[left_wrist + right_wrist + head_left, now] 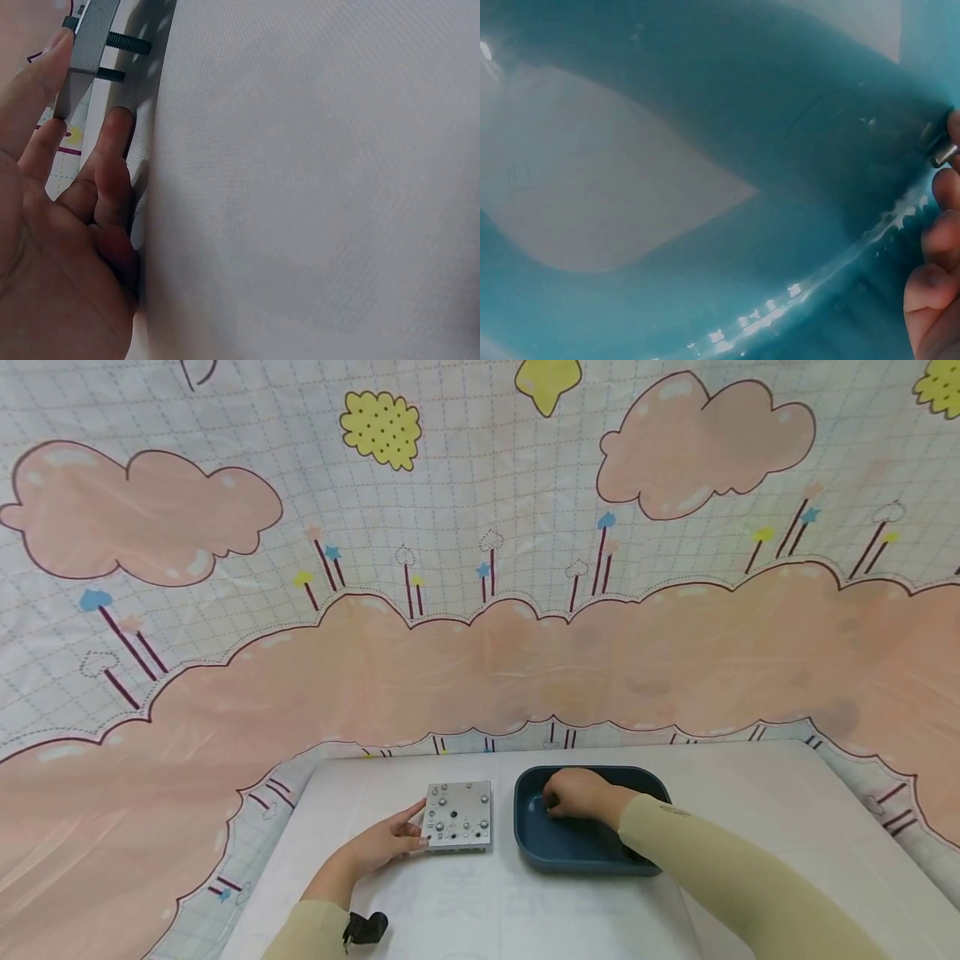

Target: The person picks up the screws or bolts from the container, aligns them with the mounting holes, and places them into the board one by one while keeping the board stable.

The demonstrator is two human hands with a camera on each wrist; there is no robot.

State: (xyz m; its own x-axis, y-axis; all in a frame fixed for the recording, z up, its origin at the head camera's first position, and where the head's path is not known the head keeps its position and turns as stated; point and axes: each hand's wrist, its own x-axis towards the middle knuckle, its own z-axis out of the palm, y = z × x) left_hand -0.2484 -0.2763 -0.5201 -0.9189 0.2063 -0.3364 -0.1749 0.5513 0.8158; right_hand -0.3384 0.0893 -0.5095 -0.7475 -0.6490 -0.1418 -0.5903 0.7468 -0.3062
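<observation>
A square silver metal plate (459,814) dotted with bolts and holes sits on the table, left of a dark blue tray (528,852). My left hand (382,843) grips its left edge, with the thumb on the upper side and a finger against the edge. In the left wrist view, threaded bolt shanks (129,43) stick out from the plate's underside. My right hand (585,793) reaches down inside the tray and pinches a small metal bolt (945,155); part of that hand lies outside the right wrist view.
A small black object (366,928) is by the left sleeve on the white-covered table (585,918). A patterned cloth (480,677) hangs behind the table. The tray's raised wall surrounds the right hand, and the right forearm crosses its near right side.
</observation>
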